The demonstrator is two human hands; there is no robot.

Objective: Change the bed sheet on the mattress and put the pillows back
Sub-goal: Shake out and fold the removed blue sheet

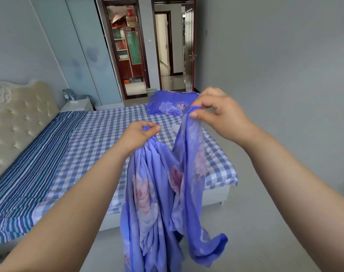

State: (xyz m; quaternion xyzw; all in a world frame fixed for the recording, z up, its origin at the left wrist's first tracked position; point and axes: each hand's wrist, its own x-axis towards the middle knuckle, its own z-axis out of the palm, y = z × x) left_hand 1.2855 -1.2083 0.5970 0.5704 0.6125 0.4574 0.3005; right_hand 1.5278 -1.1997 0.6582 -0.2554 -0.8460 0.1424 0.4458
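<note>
Hanging limp and crumpled, thin purple floral sheet [157, 193], bunched tight in left hand [136, 137], edge pinched by right hand [219, 112], above checkered mattress [100, 138].

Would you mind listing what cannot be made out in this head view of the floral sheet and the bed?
- Floral sheet: its lower end is cut off by the bottom edge; full size unknown.
- Bed's near corner: hidden behind the left forearm.
- Pillow: partly hidden by the right hand.
- Nightstand items: too small to identify.
</note>
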